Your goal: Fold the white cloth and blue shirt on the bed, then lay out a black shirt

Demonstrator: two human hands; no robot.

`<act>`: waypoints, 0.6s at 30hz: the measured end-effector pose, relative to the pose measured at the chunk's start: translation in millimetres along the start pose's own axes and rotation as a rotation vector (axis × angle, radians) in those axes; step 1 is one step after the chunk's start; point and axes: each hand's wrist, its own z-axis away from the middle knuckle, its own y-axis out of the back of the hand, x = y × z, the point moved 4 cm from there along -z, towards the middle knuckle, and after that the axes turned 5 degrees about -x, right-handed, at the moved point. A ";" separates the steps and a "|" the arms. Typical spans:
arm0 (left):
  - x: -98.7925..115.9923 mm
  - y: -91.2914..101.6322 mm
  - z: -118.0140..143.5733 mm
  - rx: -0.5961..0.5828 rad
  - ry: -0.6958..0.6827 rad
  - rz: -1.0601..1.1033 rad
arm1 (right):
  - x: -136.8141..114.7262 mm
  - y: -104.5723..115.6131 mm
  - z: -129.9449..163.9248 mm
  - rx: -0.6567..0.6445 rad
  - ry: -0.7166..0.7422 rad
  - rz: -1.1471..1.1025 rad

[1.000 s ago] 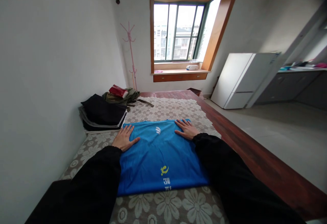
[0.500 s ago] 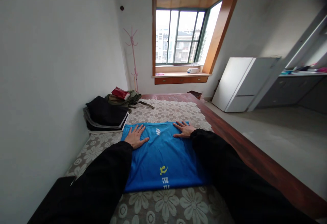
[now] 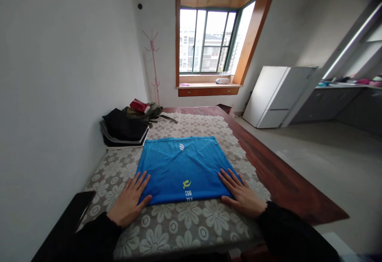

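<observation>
While both black sleeves reach in from the near edge, the left hand (image 3: 129,203) lies flat with its fingers (image 3: 140,182) spread apart, palm on the flowered lace cloth (image 3: 191,226) and fingertips touching the near left corner of the folded bright blue shirt (image 3: 182,168); nothing is gripped. The right hand (image 3: 242,196) mirrors it at the near right corner, fingers (image 3: 228,178) spread and pressed flat, partly on the blue fabric and partly on the lace. That shirt lies as a smooth, roughly square fold in the middle of the counter (image 3: 277,170), a dark reddish wooden top showing along the right side, with a small yellow logo near its front edge and a white mark toward the far edge. It looks thin, light and limp, a slick sports fabric that would likely slide over the lace and sag if lifted by one point, so the two near corners or the side edges seem the best places to take hold. Beyond it, against the left wall, sits a stack of dark folded clothes (image 3: 123,128), with an olive garment and a red packet (image 3: 139,105) just behind. Farther off stand a pink coat stand (image 3: 152,65), the bay window (image 3: 205,41) and a white refrigerator (image 3: 276,94).
</observation>
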 end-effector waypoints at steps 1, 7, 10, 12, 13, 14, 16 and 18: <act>-3.1 -1.7 13.3 0.005 0.041 0.000 | 1.5 -3.7 15.8 0.001 -0.016 -0.022; -17.1 10.3 66.4 0.159 0.233 0.136 | 19.4 7.1 73.6 0.176 -0.158 -0.211; -19.8 15.7 84.7 0.222 0.250 0.185 | 24.9 11.0 84.9 0.261 -0.199 -0.226; -20.0 18.8 90.2 0.244 0.238 0.201 | 26.2 12.0 85.1 0.297 -0.196 -0.214; -19.5 20.8 90.7 0.249 0.228 0.208 | 26.4 12.5 83.3 0.306 -0.191 -0.203; -18.5 23.0 89.9 0.249 0.217 0.213 | 26.5 12.9 80.8 0.309 -0.182 -0.191; -15.8 27.6 85.6 0.233 0.196 0.215 | 26.7 14.1 75.2 0.314 -0.167 -0.169; -13.3 30.7 80.2 0.206 0.183 0.212 | 27.4 14.5 71.1 0.326 -0.151 -0.156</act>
